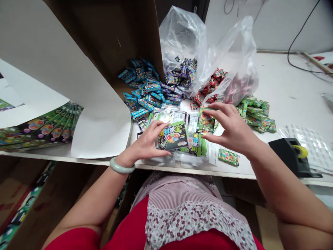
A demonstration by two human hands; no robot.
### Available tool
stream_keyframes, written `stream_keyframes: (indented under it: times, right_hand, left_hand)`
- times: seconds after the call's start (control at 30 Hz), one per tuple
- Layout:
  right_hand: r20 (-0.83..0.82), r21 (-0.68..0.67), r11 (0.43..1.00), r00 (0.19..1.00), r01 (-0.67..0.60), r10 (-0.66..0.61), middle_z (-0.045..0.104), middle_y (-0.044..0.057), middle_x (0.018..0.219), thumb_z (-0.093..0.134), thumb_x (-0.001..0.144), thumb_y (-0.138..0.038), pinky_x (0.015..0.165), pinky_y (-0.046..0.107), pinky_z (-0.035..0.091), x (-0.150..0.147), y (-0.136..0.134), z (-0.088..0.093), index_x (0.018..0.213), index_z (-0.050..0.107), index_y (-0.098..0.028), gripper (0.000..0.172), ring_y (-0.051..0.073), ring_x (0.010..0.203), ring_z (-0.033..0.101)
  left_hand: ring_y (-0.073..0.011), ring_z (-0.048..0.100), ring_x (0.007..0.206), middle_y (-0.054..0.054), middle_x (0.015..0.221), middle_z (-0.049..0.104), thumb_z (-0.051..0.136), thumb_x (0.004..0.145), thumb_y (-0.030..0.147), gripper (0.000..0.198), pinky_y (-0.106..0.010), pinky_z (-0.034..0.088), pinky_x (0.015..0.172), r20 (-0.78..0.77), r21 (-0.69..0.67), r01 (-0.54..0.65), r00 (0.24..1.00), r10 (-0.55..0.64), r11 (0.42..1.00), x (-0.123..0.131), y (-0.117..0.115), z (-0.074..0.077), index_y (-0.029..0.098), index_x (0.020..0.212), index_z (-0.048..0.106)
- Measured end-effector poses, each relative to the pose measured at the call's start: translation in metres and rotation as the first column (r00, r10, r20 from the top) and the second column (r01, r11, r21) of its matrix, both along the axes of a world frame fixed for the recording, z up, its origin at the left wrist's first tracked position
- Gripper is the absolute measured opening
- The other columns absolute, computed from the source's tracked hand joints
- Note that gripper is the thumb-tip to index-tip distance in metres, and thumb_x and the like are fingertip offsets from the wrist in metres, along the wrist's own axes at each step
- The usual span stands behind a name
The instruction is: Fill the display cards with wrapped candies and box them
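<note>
My left hand (149, 139) grips a flat black and green printed box (173, 136) at its left side, fingers on the top edge and thumb at the lower edge. To the right, my right hand (227, 126) is open, its fingers and thumb apart beside an upright-looking green and black printed pack (205, 121). Whether the fingertips touch that pack I cannot tell. Beneath and around both lie clear plastic sleeves (191, 160) and another green and black printed pack (197, 145). A small green packet (228, 157) rests right of them near the table edge.
Behind are piles of blue packets (149, 92), purple packets (182, 73), red packets (214, 83) and green packets (257, 113). Clear plastic bags (184, 31) stand at the back. A cardboard box (135, 31) and large printed sheets (101, 118) flank the left; a tape dispenser (284, 154) sits right.
</note>
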State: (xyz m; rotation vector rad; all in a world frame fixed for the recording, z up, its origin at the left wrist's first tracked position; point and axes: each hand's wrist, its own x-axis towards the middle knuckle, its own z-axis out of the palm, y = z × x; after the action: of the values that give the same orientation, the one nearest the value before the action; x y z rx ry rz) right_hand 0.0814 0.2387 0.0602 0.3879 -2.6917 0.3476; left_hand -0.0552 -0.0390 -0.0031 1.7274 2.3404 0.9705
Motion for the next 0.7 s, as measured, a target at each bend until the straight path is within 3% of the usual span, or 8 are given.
stream_keyframes:
  times: [0.37, 0.43, 0.57, 0.63, 0.7]
  right_hand:
    - [0.194, -0.014, 0.988, 0.969, -0.154, 0.153, 0.049, 0.017, 0.131, 0.072, 0.079, -0.039, 0.099, 0.053, 0.045, 0.006, -0.023, -0.012, 0.128, 0.048, -0.019, 0.058, 0.033, 0.12, 0.047]
    - [0.206, -0.06, 0.985, 0.963, -0.164, 0.173, 0.05, 0.017, 0.129, 0.074, 0.077, -0.041, 0.1, 0.053, 0.044, 0.004, -0.023, -0.015, 0.127, 0.048, -0.019, 0.061, 0.032, 0.119, 0.048]
    - [0.156, -0.279, 0.952, 0.972, -0.124, 0.173, 0.04, 0.018, 0.14, 0.078, 0.07, -0.052, 0.108, 0.055, 0.038, 0.005, -0.027, -0.027, 0.137, 0.035, -0.021, 0.086, 0.033, 0.132, 0.039]
    - [0.131, -0.372, 0.928, 0.988, -0.029, 0.083, 0.037, 0.017, 0.142, 0.072, 0.075, -0.054, 0.11, 0.056, 0.035, 0.01, -0.034, -0.033, 0.135, 0.04, -0.023, 0.074, 0.032, 0.136, 0.035]
    - [0.159, -0.426, 0.903, 0.987, 0.049, 0.022, 0.039, 0.016, 0.141, 0.062, 0.085, -0.051, 0.111, 0.055, 0.034, 0.016, -0.047, -0.041, 0.124, 0.054, -0.022, 0.049, 0.03, 0.137, 0.036]
  left_hand:
    - [-0.036, 0.045, 0.122, -0.015, 0.13, 0.04, 0.079, 0.066, 0.056, 0.102, -0.056, 0.043, 0.102, -0.148, 0.035, -0.005, 0.989, 0.01, 0.999, 0.007, 0.005, -0.002, 0.024, 0.147, 0.026]
    - [-0.0364, 0.044, 0.122, -0.016, 0.131, 0.04, 0.078, 0.067, 0.057, 0.101, -0.056, 0.043, 0.102, -0.164, 0.034, 0.009, 0.986, -0.003, 0.999, 0.01, 0.007, -0.003, 0.023, 0.147, 0.026]
    - [-0.036, 0.045, 0.122, -0.017, 0.131, 0.041, 0.077, 0.067, 0.059, 0.101, -0.055, 0.043, 0.103, -0.157, 0.059, -0.007, 0.987, 0.016, 0.998, 0.015, 0.006, -0.004, 0.02, 0.147, 0.028]
    - [-0.0363, 0.045, 0.122, -0.017, 0.13, 0.041, 0.077, 0.067, 0.059, 0.102, -0.056, 0.043, 0.103, -0.154, 0.086, -0.049, 0.986, 0.062, 0.995, 0.017, 0.004, -0.005, 0.02, 0.147, 0.028]
    - [-0.0368, 0.044, 0.122, -0.016, 0.13, 0.041, 0.077, 0.067, 0.058, 0.102, -0.058, 0.042, 0.103, -0.156, 0.099, -0.076, 0.984, 0.091, 0.992, 0.019, 0.002, -0.005, 0.022, 0.148, 0.026]
